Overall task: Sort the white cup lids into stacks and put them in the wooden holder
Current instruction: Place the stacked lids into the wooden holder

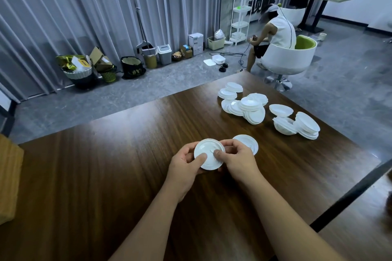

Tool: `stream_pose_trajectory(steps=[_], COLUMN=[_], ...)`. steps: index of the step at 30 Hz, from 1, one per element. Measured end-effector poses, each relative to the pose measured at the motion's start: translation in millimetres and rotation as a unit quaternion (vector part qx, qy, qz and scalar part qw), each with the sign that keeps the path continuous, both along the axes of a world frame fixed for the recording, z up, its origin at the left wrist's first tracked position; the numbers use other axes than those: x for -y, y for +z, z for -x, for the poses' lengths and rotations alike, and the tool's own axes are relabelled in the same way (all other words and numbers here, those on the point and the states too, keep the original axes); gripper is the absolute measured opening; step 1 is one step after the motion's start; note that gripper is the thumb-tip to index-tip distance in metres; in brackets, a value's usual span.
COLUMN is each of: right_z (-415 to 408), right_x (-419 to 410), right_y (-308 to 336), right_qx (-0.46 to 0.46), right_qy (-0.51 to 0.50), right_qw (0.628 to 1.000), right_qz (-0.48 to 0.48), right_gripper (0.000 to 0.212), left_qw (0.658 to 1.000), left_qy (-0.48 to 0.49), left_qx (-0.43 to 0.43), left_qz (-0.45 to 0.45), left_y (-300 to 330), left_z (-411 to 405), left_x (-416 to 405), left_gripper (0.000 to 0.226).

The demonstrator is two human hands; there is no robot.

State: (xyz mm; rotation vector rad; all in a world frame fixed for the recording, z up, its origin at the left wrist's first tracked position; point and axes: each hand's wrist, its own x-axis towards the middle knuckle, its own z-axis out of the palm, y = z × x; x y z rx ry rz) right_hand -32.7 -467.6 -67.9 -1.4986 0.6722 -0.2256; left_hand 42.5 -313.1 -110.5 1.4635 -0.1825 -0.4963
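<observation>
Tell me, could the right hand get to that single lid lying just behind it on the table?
Probably yes. The single lid lies flat just beyond the right hand, nothing between them. But both hands grip the held lid, so the right must let go first.

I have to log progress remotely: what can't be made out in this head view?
- Wooden holder: not in the head view at all.
- Lid on the table: partly covered by the right hand.
- Held lid: the left hand and right hand hide its edges; one lid or several, unclear.
- Far lid piles: overlapping, uncountable.
</observation>
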Motion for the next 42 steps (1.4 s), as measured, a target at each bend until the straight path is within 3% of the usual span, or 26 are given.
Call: stream_pose_trajectory(steps=[6,8,11,13,15,18,20,23,31,33,38,42], right_z=[20.1,26.5,26.3,20.8,16.7,15.2,15.5,11.3,-9.3,-12.3,-16.5,-19.5], right_x=[22.5,39.0,56.8,64.3,68.9,66.2,60.5,47.6,31.1,31.6,38.2,39.0], right_y=[-2.5,-6.0,-5.9,-4.7,-4.3,-6.0,-6.5,-8.2,-9.1,-9.3,-9.8,-11.8], right_qx=[-0.030,-0.069,-0.141,-0.178,-0.172,-0.082,-0.036,-0.012,-0.083,-0.103,-0.110,-0.066], right_qy=[-0.129,-0.158,-0.133,-0.100,-0.089,-0.092,-0.064,-0.019,0.048,0.066,0.149,0.149], right_qw=[0.979,0.961,0.953,0.948,0.960,0.992,0.996,1.000,0.988,0.983,0.974,0.979], right_qz=[0.156,0.216,0.231,0.243,0.200,0.000,-0.047,0.006,0.117,0.137,0.130,0.121], right_gripper=[0.019,0.031,0.055,0.048,0.033,0.022,0.020,0.017,0.020,0.024,0.024,0.028], left_qw=[0.995,0.994,0.992,0.990,0.988,0.983,0.982,0.989,0.998,0.999,0.999,0.998], left_qy=[0.097,0.105,0.114,0.120,0.130,0.138,0.126,0.079,-0.024,-0.027,-0.035,-0.013], left_qx=[-0.017,0.004,0.028,0.032,0.032,0.056,0.068,0.055,0.032,0.027,0.020,0.039], left_qz=[-0.002,-0.024,-0.054,-0.069,-0.078,-0.110,-0.120,-0.108,-0.048,-0.035,-0.030,-0.049], left_y=[0.7,1.2,3.0,4.5,5.7,4.8,4.8,7.5,10.4,9.4,12.2,7.8], left_z=[-0.7,1.3,3.3,2.9,3.7,5.1,5.3,4.8,3.8,2.4,2.8,2.7], left_x=[4.6,7.3,11.0,13.0,14.1,16.4,17.9,15.3,2.2,0.8,-0.8,1.1], left_gripper=[0.033,0.032,0.035,0.038,0.037,0.033,0.032,0.031,0.048,0.036,0.033,0.033])
